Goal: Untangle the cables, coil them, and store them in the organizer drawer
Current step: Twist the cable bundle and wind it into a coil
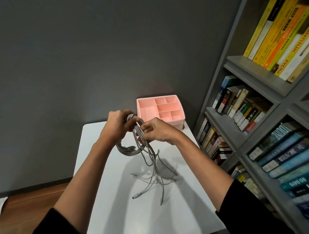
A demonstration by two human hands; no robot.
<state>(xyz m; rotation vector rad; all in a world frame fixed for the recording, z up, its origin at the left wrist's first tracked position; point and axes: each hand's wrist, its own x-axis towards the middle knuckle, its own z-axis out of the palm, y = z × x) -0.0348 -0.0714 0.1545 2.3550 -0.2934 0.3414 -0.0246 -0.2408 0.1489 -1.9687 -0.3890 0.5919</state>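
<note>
Several grey cables [146,157] hang in a loose bundle from your two hands, raised above the white worktop [118,214]. They look thin and pale, matted together near the top where you hold them, and they fan out lower down into separate strands. How many cables make up the bundle cannot be told, as they overlap too much; at least three free ends with plugs lie or dangle near the worktop's middle. One part is already wound into a small coil [127,150] that hangs just below your left wrist.

Your left hand [118,124] is closed in a fist around the top of the bundle, with loops showing above the fingers. Your right hand [158,129] pinches a few strands between thumb and fingertips, just beside the left hand. Both forearms are bare, with black sleeves pushed up near the elbows.

One pink organizer [160,110] stands at the far right corner of the worktop, beyond your hands, its top tray split into six open compartments. To your right stands one grey bookshelf [250,73] packed with books, and a dark grey wall [78,58] rises behind the worktop.
</note>
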